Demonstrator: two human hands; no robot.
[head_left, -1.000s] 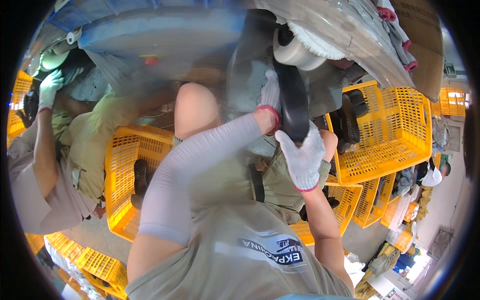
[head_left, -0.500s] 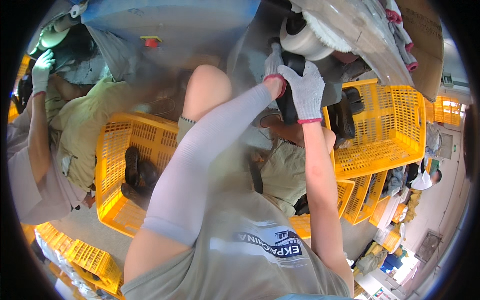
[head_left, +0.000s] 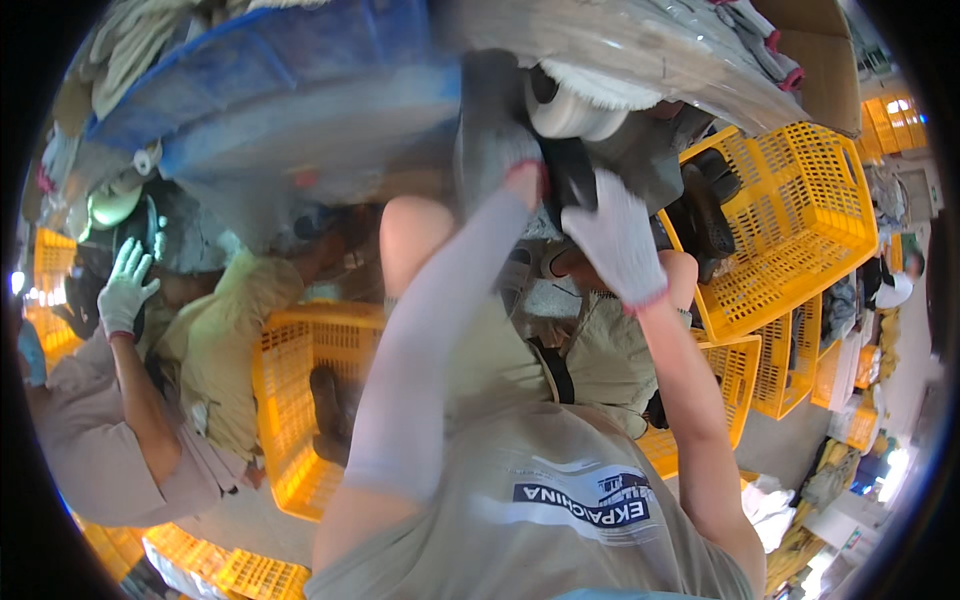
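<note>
A black shoe (head_left: 570, 180), partly covered by my hands, is held just below the white buffing wheel (head_left: 575, 108). My left hand (head_left: 497, 160), in a white knit glove with a red cuff, is closed on its left side; motion blurs the fingers. From the lower right, my right hand (head_left: 618, 235), gloved the same way, grips the shoe's near part with fingers and thumb. Whether the shoe touches the wheel, I cannot tell. A dark, blurred shape (head_left: 490, 85) above my left hand cannot be made out.
To the right stands a yellow crate (head_left: 800, 235) holding black shoes (head_left: 708, 215). Another yellow crate (head_left: 285, 400) with dark shoes is left of my legs. A co-worker's gloved hand (head_left: 127, 285) is spread at far left. A blue bin (head_left: 270, 70) sits above.
The view has shifted, showing more of the blue bin. My left hand and the shoe have moved relative to the wheel. My right hand sits lower on the shoe. The co-worker's hand has come down.
</note>
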